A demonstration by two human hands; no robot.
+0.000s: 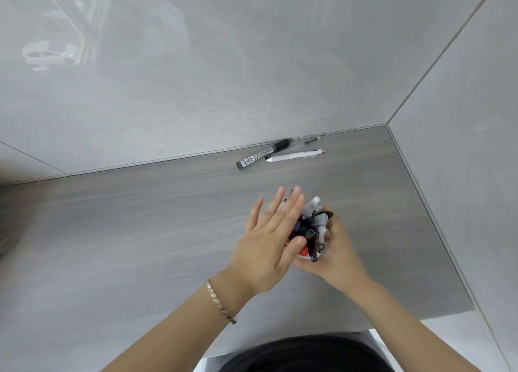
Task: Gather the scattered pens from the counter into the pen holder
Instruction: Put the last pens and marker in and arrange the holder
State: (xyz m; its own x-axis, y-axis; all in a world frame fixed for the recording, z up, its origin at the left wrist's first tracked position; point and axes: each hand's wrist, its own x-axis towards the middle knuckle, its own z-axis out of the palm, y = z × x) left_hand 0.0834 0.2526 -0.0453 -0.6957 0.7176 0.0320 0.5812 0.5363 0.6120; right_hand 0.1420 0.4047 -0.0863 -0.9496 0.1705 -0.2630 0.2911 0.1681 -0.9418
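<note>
A bundle of several pens (314, 226) stands in the pen holder (304, 255), of which only a red and white bit of rim shows. My right hand (336, 251) wraps around the holder from the right. My left hand (269, 240) lies flat against the left side of the bundle, fingers straight and together. Far back by the wall lie three loose pens: a black marker (262, 154) with a barcode label, a white pen (295, 155) with a pink end, and a thin clear pen (305, 142).
The grey wood-grain counter (140, 217) meets glossy grey wall panels at the back and at the right (462, 147), forming a corner. The counter's front edge runs near my body at the bottom. A bracelet (221, 303) sits on my left wrist.
</note>
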